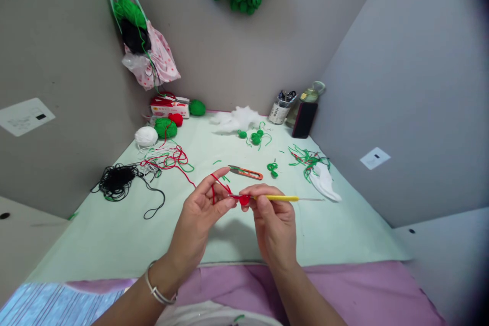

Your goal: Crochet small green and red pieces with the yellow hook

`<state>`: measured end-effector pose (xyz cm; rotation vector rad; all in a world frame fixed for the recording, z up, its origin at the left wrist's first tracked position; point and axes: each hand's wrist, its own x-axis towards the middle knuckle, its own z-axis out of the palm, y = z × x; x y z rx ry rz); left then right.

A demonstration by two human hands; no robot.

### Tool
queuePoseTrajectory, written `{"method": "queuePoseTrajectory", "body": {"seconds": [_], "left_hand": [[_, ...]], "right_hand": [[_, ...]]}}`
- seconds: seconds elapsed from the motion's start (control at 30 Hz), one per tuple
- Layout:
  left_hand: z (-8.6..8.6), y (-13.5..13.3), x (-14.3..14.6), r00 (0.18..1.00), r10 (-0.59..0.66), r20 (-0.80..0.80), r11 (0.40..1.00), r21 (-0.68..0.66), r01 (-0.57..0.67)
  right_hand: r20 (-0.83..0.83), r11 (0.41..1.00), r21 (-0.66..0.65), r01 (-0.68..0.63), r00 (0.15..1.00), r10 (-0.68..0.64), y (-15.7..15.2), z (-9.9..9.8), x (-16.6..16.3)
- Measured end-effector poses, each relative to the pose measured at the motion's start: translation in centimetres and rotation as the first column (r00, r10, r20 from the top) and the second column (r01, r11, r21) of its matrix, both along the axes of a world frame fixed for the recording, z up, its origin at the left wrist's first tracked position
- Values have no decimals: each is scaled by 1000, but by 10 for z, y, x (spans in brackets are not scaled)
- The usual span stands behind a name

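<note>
My left hand [202, 214] pinches a small red crochet piece [244, 199], with red yarn [217, 183] looped over its raised forefinger. My right hand [273, 219] is closed on a yellow-handled crochet hook [282, 197], whose tip meets the red piece between both hands. The red strand runs back left across the pale green table [114, 234] to a tangle of red yarn [168, 159]. Orange thread snips [246, 172] lie just beyond my fingers.
Black yarn tangle [116, 181], white ball [145, 136], green ball [165, 127] and red ball [176, 119] at left. White stuffing [239, 118], small green crochet pieces [255, 137], green scraps [305, 159], a jar of tools [280, 107] and a dark phone [304, 119] at back right. Grey walls enclose the table.
</note>
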<state>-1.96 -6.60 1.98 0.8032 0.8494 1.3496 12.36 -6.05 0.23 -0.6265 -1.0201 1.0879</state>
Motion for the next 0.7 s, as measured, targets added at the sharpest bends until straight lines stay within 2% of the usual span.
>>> {"method": "queuePoseTrajectory", "body": {"seconds": [0.13, 0.33, 0.5, 0.7], "left_hand": [[2, -1, 2, 983, -66, 170, 993, -86, 81], [-1, -5, 9, 932, 3, 363, 983, -174, 65], [3, -2, 13, 887, 44, 460, 969, -236, 74], [6, 6, 17, 835, -24, 550, 961, -218, 171]], "right_hand": [[51, 999, 1, 36, 998, -36, 0, -2, 0], [145, 991, 78, 110, 982, -121, -1, -6, 0], [162, 981, 141, 133, 974, -156, -2, -6, -2], [165, 978, 162, 129, 974, -156, -3, -7, -3]]}}
